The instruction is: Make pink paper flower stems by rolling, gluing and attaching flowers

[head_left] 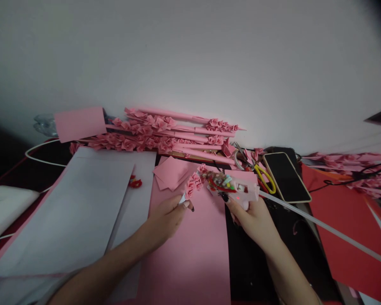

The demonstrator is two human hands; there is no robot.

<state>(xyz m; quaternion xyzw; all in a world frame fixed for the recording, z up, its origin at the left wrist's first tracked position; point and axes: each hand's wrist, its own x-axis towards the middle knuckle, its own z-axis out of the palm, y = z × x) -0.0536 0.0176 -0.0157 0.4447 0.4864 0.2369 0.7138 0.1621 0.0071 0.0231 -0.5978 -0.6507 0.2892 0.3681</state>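
Note:
My left hand (169, 216) is closed on a white stick carrying a cluster of small pink paper flowers (195, 182). My right hand (250, 218) grips a pink glue gun (238, 188) decorated with coloured bits. A long clear glue stick (320, 224) juts out of its back to the right. The gun's nozzle points left at the flower cluster, almost touching it. Both hands hover over a pink paper sheet (190, 254).
Finished pink flower stems (165, 133) lie piled by the wall. Folded pink squares (169, 173), yellow-handled scissors (263, 176), a phone (285, 176), white paper sheets (82, 212), red paper (346, 224) and a white cable (41, 154) surround the hands.

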